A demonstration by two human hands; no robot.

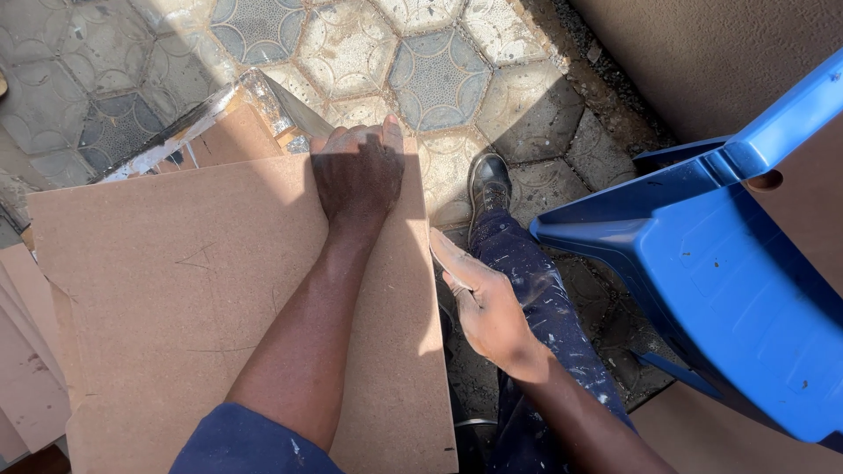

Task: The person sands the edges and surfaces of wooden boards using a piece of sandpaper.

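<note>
Head view: the person is looking down at a brown hardboard sheet [193, 290] lying flat in the near-left part of the scene, above a patterned hexagonal tile floor [439, 70].
Left hand: the left hand [358, 171] is gripping the sheet's far edge, fingers curled over it and closed on the board.
Right hand: the right hand [483, 303] is resting against the sheet's right edge, fingers extended and flat, enclosing nothing.
Progress: judging from the pictures, the sheet is being steadied or positioned; faint pencil marks are showing on its face, and no cut along them is showing yet.
Surroundings: a blue plastic chair [729, 263] is standing to the right, well apart from the sheet; a trouser leg and dark shoe [487, 180] are showing between the two.
Beneath: more pale boards [26, 351] are stacking at the near left, and a metal-edged piece [211, 114] is jutting out past the far edge.
Hidden: the sheet's near edge is being cut off by the frame; what is supporting it cannot be told; the left fingertips are hidden behind the edge.
</note>
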